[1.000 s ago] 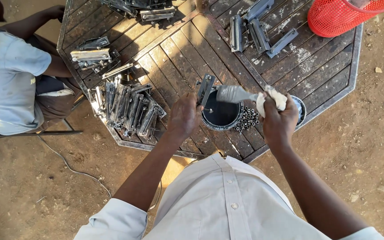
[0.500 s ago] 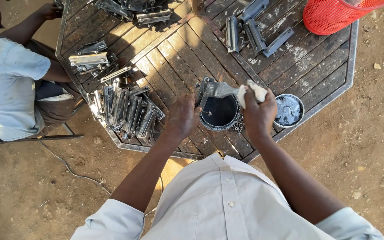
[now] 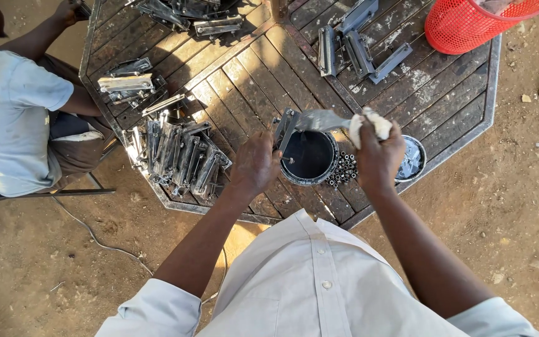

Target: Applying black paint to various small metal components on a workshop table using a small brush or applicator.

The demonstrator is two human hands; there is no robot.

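Observation:
My left hand (image 3: 254,163) grips one end of a grey metal bracket (image 3: 310,121) held over a round black tin (image 3: 309,156) of dark liquid. My right hand (image 3: 378,156) is closed on a pale rag (image 3: 369,125) pressed against the bracket's other end. A heap of small metal nuts (image 3: 343,170) lies between the tin and a second round tin lid (image 3: 412,160) by my right wrist.
The octagonal wooden-slat table (image 3: 251,81) carries a row of metal brackets (image 3: 176,153) at left, more brackets (image 3: 357,37) at the back, and a red mesh basket (image 3: 475,22) at far right. Another person in a light blue shirt (image 3: 7,106) sits at left.
My right hand with the rag slid left along the bracket and then back toward its right end. The view shifted slightly; the left hand kept its hold.

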